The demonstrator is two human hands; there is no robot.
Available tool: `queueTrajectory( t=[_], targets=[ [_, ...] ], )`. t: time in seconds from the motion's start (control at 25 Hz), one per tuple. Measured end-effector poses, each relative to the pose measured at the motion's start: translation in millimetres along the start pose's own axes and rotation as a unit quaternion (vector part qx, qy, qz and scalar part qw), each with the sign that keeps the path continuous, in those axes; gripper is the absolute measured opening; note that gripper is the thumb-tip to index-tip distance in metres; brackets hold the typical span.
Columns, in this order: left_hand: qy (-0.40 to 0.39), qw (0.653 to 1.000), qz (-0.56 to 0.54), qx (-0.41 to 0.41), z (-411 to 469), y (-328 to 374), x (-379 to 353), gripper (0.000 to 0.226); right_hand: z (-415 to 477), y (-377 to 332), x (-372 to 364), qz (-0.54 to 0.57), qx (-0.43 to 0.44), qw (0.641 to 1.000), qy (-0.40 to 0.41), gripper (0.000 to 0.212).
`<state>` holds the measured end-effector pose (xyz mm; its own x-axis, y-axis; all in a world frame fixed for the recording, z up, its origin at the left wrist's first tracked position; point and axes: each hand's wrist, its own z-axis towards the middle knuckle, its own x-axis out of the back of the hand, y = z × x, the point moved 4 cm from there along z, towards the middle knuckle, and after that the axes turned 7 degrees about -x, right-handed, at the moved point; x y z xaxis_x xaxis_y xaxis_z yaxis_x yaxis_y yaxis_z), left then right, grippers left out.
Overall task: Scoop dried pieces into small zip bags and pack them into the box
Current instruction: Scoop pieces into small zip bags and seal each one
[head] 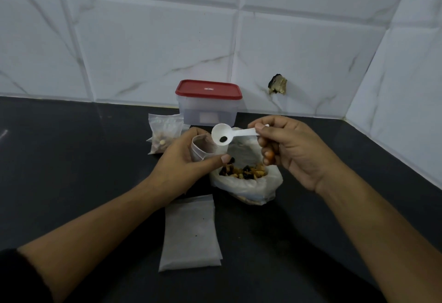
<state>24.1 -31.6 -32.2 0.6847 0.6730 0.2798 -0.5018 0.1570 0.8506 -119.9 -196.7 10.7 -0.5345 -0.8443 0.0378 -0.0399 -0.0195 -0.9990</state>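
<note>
- The box [208,111] stands at the back of the counter [71,159] with its red lid on; it will need opening before anything is packed.
- The big open bag [248,185] of dried pieces lies between the hands; working above it would let spills drop back in.
- A filled zip bag [163,135] stands left of the box; flat empty ones [190,233] lie nearer the person.
- The left hand [184,159] grips a small zip bag [203,147], fingers curled round it; the mouth wants holding wide (it looks only partly open).
- The right hand [291,149] pinches the white scoop [223,134] by its handle; the bowl sits at the bag's mouth with one dark piece [223,138] in it; a slow tilt, lip inside the opening, seems best.
</note>
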Motion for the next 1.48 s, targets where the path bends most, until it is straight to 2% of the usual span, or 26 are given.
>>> queueTrajectory(
  t=[0.12, 0.2, 0.24, 0.32, 0.48, 0.6, 0.72, 0.84, 1.0, 1.08, 1.28, 1.4, 1.48],
  targets=[
    [0.005, 0.999, 0.034, -0.002, 0.9, -3.9, 3.8, 0.041, 1.7, -3.1, 16.6, -0.041, 0.007, 0.998, 0.055, 0.015],
    [0.004, 0.999, 0.054, -0.002, 1.1, -5.3, 4.6, 0.04, 2.0, -6.8, 30.4, -0.165, 0.034, 0.981, 0.1, 0.012],
    [0.002, 0.998, 0.062, -0.003, 1.0, -5.8, 4.0, 0.04, 1.9, -7.5, 34.6, -0.253, 0.041, 0.961, 0.105, 0.011],
    [0.004, 0.997, 0.073, -0.007, 0.7, -5.1, 3.4, 0.038, 2.1, -3.7, 34.1, -0.374, 0.032, 0.923, 0.079, 0.013],
    [0.003, 0.997, 0.074, -0.011, 1.9, -4.6, 3.6, 0.037, 2.6, -4.8, 30.1, -0.368, 0.071, 0.923, 0.089, 0.01],
    [0.004, 0.997, 0.073, -0.009, 1.1, -5.3, 3.7, 0.037, 1.3, -0.8, 22.6, -0.406, 0.045, 0.912, 0.032, 0.012],
    [0.003, 0.998, 0.068, -0.01, 1.3, -4.9, 2.9, 0.036, 1.2, -5.0, 25.1, -0.399, 0.074, 0.911, 0.07, 0.012],
    [0.005, 0.998, 0.069, -0.013, 1.2, -4.8, 4.0, 0.034, 1.6, -1.3, 22.0, -0.41, 0.061, 0.909, 0.049, 0.012],
    [0.001, 0.998, 0.062, -0.006, 1.8, -6.3, 4.9, 0.034, 0.3, -9.5, 30.4, -0.398, 0.099, 0.906, 0.107, 0.009],
    [0.002, 0.998, 0.065, -0.007, 1.8, -6.0, 4.9, 0.033, -0.2, -9.5, 30.9, -0.429, 0.083, 0.894, 0.1, 0.009],
    [-0.002, 0.997, 0.076, -0.014, 1.1, -4.9, 4.2, 0.031, -4.5, -11.1, 20.8, -0.531, 0.101, 0.835, 0.106, 0.011],
    [-0.003, 0.998, 0.07, -0.011, 1.2, -5.1, 4.1, 0.031, -7.6, -15.4, 19.0, -0.544, 0.105, 0.827, 0.094, 0.01],
    [-0.003, 0.997, 0.072, -0.009, 1.1, -4.9, 4.3, 0.031, -7.2, -16.2, 18.7, -0.524, 0.099, 0.842, 0.083, 0.011]
  ],
)
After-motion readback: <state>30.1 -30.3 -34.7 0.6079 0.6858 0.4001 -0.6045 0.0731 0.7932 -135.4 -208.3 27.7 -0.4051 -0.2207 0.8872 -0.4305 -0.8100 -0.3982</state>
